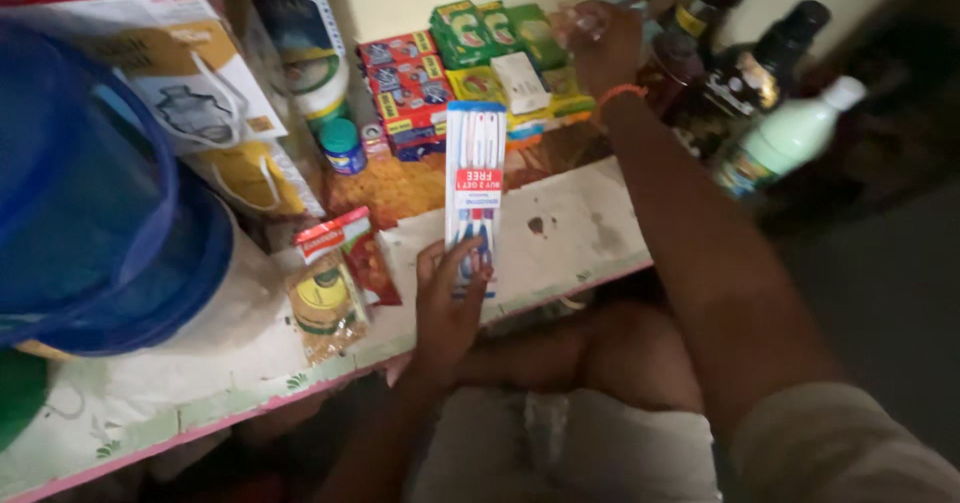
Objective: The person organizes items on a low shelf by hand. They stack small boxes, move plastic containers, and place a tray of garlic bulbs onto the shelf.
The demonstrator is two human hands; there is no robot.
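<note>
Left hand: the left hand (450, 303) grips the lower end of a toothbrush pack (474, 188), fingers wrapped round its bottom edge, holding it upright above the front edge of the surface (560, 233).
Toothbrush pack: a long flat card with several brushes side by side under clear plastic and a red band across the middle — its top end reaches up toward the stacked boxes at the back.
Right hand: the right hand (598, 43) is stretched to the back of the surface, among the goods near the wall; its fingers close around a small clear item (582, 25), too blurred to tell what it is. An orange thread band (620, 93) circles the wrist.
Back of the surface: red boxes (405, 88) stacked in a pile, green boxes (495, 28) beside them, a small white box (520, 81) leaning against these, and a small blue-lidded jar (343, 146) just left of the red pile.
Right back corner: dark bottles (745, 73) stand close together, with a pale green bottle (790, 133) with a white cap tilted in front of them.
Left side: a blue mesh cover (90, 193) fills the left end, cartons piled behind it.
Front edge: a snack packet (325, 303) lies flat just left of the left hand — a red sachet (350, 243) rests partly on it.
</note>
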